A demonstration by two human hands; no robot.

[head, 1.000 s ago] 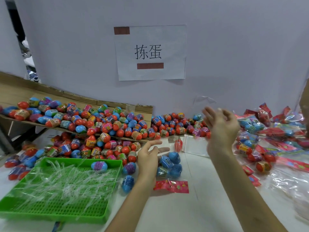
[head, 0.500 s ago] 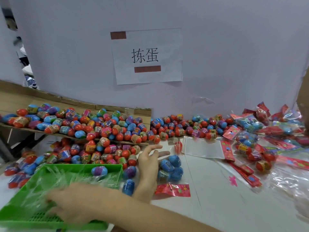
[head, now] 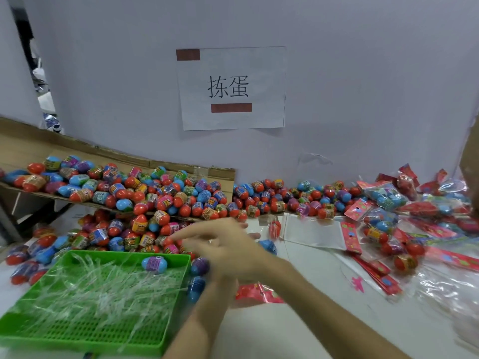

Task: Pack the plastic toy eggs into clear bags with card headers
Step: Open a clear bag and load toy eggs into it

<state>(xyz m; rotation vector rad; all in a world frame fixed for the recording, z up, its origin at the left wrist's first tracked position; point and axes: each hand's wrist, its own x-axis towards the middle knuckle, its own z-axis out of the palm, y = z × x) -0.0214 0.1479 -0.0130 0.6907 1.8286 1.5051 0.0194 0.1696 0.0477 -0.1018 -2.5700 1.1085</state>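
Loose plastic toy eggs, red, blue and purple, are heaped on a cardboard sheet and on the table at the left and centre. My right hand reaches left across the table centre, fingers spread and blurred; whether it pinches a clear strip is unclear. My left hand lies mostly hidden beneath it, straight fingertips poking out beside a blue egg. An empty clear bag with a red card header lies flat behind. Another red header lies beside my left wrist.
A green perforated tray at the front left holds several clear plastic strips and one purple-banded egg. Filled bags and spare headers crowd the right side. A paper sign hangs on the white wall behind.
My right hand went from the centre right down into the green tray, then came back over my left hand. My left hand stayed by the blue eggs.
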